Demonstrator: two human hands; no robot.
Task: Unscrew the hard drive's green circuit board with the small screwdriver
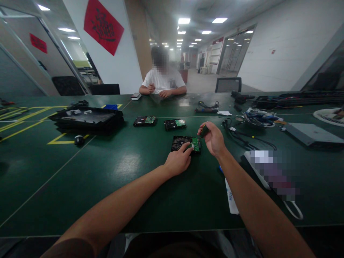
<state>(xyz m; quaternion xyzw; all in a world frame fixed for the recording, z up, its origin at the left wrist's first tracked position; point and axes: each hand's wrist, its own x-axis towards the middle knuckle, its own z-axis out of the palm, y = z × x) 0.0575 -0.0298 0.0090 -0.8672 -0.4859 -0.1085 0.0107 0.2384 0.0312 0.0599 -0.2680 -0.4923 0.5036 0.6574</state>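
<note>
A hard drive (177, 143) lies on the green table in front of me, its green circuit board facing up. My left hand (178, 160) reaches over its near edge, with stretched, slightly parted fingers resting on the board. Just beyond the drive's right end, my right hand (213, 139) is raised and closed around a short dark green screwdriver-like tool (204, 131). The tool's lower end points toward the board; whether it touches cannot be made out. Two more hard drives lie farther back, one at the left (145, 121) and one nearer the middle (175, 124).
Stacked black trays (88, 120) and a small black round object (79, 140) are at left. Black cables (236, 134), bundled wires (259, 117) and a grey metal box (314, 133) sit at right. A white packet (231, 197) lies under my right forearm. Across the table sits a person (162, 80).
</note>
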